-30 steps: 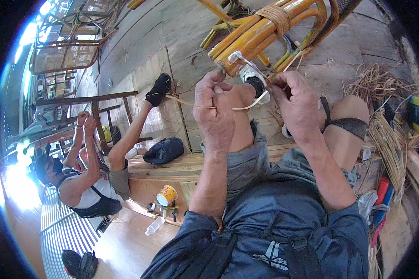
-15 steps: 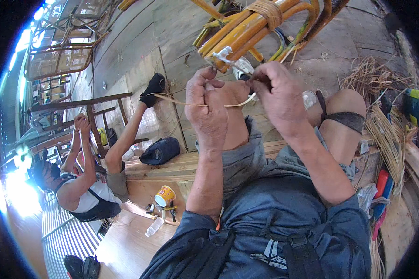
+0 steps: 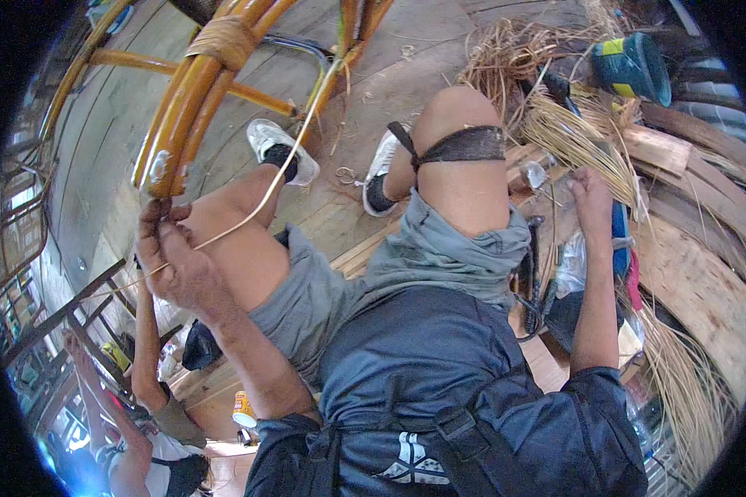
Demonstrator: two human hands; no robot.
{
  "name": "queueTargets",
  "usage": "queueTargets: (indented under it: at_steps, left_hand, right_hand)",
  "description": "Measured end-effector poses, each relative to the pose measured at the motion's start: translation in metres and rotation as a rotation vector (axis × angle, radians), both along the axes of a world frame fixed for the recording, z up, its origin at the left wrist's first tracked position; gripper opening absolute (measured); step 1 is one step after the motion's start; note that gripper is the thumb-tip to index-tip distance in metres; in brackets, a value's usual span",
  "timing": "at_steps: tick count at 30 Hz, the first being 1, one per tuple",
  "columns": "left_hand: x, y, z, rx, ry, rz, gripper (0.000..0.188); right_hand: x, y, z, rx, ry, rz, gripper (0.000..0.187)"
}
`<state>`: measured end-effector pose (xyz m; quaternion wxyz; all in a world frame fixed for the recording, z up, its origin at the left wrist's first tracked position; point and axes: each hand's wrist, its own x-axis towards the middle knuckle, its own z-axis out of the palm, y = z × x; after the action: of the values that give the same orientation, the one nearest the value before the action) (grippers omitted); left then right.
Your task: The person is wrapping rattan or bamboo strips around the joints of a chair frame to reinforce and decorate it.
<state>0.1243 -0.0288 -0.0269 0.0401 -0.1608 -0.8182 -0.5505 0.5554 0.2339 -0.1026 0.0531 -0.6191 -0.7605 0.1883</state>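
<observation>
Rattan work, apparently steadying slender pale-tan strip (image 3: 266,198), clasped in left grip (image 3: 182,269); unsure of right grip (image 3: 593,200); next, probably needing tension.

Across the lower centre of the frame, the person wears a dark navy shirt (image 3: 423,348) with loose short sleeves (image 3: 597,406). Black straps (image 3: 482,455) run over it, one bearing a black buckle (image 3: 459,424); between them sits a pale, angular emblem (image 3: 412,462). Mid-frame are grey-green shorts (image 3: 439,248). A black band (image 3: 466,145) wraps one leg (image 3: 460,186). Dark socks (image 3: 378,196) show above white shoes (image 3: 380,161) at upper centre.
</observation>
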Motion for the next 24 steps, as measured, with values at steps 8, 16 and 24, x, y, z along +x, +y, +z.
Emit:
queueTargets:
  at_steps: [8,16,24]
  left_hand:
    - [-0.006,-0.002,-0.003,0.073,0.001,-0.023,0.023]
    - [-0.004,-0.001,-0.002,0.071,0.013,-0.027,0.024]
    - [-0.006,-0.001,-0.004,0.101,0.010,-0.030,0.023]
  right_hand:
    - [0.014,0.004,-0.054,-0.088,-0.493,0.083,0.021]
    - [-0.006,0.029,-0.062,-0.274,-0.653,0.284,0.020]
    - [0.027,0.029,-0.047,-0.169,-0.215,0.402,0.016]
